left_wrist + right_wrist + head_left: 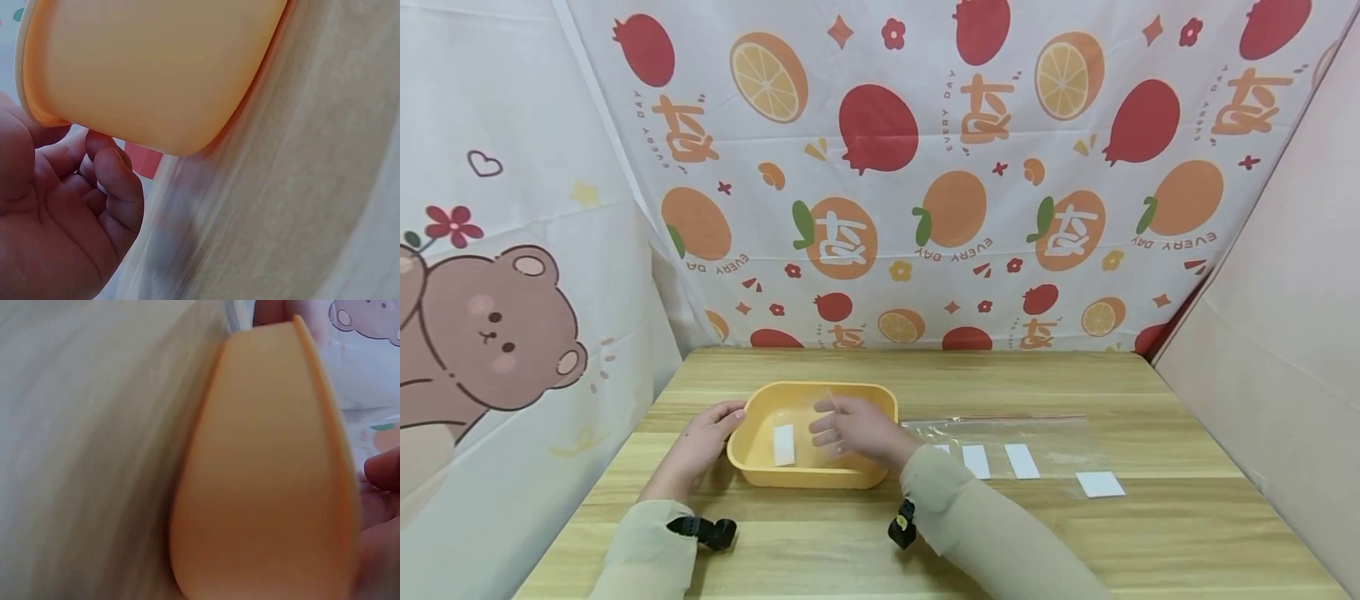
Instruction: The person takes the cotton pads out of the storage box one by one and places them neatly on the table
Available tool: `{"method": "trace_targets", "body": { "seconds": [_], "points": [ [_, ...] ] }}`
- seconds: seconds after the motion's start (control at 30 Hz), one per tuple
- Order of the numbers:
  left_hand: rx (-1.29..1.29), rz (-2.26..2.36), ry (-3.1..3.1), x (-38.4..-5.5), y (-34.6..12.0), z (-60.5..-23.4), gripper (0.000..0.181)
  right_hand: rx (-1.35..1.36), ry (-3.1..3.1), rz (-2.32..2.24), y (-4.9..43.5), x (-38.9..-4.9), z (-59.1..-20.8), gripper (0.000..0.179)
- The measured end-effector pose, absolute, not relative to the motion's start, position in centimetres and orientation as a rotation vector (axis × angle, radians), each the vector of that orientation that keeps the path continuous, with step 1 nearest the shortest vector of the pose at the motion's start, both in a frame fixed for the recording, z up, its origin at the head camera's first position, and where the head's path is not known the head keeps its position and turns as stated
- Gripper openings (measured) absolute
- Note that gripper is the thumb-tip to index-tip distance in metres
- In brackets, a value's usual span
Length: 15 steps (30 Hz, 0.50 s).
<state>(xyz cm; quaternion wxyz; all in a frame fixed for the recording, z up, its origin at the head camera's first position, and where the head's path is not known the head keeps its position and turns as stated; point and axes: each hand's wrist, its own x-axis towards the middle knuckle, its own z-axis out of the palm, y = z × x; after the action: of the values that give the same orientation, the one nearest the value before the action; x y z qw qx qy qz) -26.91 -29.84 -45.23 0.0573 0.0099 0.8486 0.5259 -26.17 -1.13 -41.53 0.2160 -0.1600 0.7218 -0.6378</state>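
Observation:
A yellow plastic basin (pixel 808 477) stands on the table, its outer wall filling much of both wrist views. My left hand (pixel 702 437) holds the basin's left end. The left wrist view shows its curled fingers (pixel 119 181) beneath the rim. Over the basin's right half reaches my right hand (pixel 861 429), slightly blurred, with clear plastic film at its fingers; it pinches what looks like a small clear plastic bag. A white label (pixel 784 445) shows inside the basin, left of that hand. The basin's wall hides part of the right hand in the right wrist view.
Right of the basin lies a large clear zip bag (pixel 1060 437). White labels (pixel 1022 461) show over its lower part. Another white label (pixel 1101 484) lies at its lower right corner. A fruit-print curtain (pixel 880 275) hangs behind the wooden table (pixel 805 542).

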Motion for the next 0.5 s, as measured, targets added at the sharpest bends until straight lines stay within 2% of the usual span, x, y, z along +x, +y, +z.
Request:
{"method": "trace_targets", "body": {
  "seconds": [0.3, 0.5],
  "points": [
    [0.025, 1.584, 2.575, -26.8, -29.8, -45.1, 0.06, -0.569, 2.126, -1.722, 4.0, -26.1, -38.9, 0.045],
    [0.039, 1.573, 2.591, -26.8, -29.7, -45.1, 0.059, -0.639, 2.127, -1.701, 8.0, -25.8, -36.9, 0.035]
  ]
}}
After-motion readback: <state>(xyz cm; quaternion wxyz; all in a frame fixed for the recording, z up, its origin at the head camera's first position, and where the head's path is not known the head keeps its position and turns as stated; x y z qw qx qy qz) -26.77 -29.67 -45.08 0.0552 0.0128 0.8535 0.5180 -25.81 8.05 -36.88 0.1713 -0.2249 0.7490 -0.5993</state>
